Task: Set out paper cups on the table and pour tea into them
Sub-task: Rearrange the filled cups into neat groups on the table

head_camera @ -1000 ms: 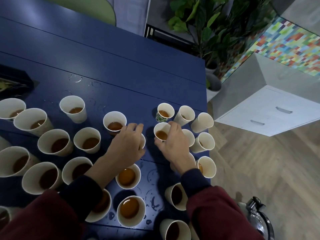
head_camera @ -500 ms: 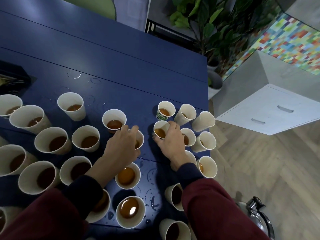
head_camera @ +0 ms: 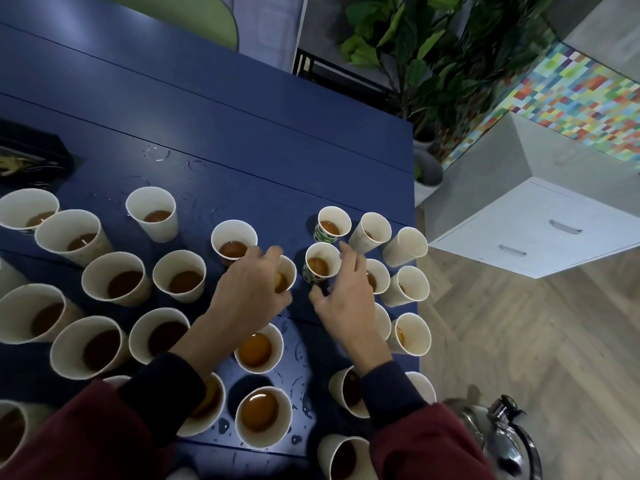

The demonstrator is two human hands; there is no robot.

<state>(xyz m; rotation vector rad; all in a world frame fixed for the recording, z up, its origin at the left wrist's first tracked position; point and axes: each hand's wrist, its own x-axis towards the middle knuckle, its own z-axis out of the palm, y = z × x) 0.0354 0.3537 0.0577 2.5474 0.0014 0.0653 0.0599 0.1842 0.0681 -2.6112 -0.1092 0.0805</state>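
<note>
Left hand [head_camera: 249, 292] curls over, grips white cup [head_camera: 288, 271] mid-table [head_camera: 242, 140]. At its 3 o'clock, right hand [head_camera: 343, 296] brackets green-patterned cup [head_camera: 320, 263] with spread fingers; can't tell if it actually holds.

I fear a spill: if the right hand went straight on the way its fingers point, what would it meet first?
Likely the nearer patterned cup just ahead of the right hand; whether fingers already touch it is unclear.
</note>
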